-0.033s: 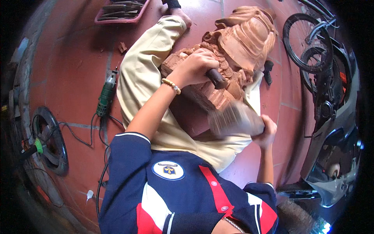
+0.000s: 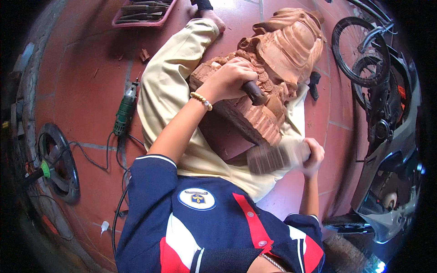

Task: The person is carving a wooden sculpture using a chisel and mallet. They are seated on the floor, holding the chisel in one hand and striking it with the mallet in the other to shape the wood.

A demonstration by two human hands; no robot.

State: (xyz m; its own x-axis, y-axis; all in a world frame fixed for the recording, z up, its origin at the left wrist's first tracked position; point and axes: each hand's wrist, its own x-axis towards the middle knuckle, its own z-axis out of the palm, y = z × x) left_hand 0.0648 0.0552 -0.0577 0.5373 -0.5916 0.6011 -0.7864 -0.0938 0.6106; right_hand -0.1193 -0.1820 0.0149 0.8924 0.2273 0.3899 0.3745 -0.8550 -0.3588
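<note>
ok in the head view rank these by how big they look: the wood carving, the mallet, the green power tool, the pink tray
1. wood carving
2. mallet, blurred and nearer the camera
3. green power tool
4. pink tray, cut off at the picture's edge, so unsure against the tool

The red-brown tiled floor (image 2: 82, 77) carries a green electric power tool (image 2: 124, 110) with its black cable on the left, a pink tray of chisels (image 2: 140, 12) at the far left, small wood chips (image 2: 144, 55) near it, and a bicycle (image 2: 364, 50) at the far right.
</note>
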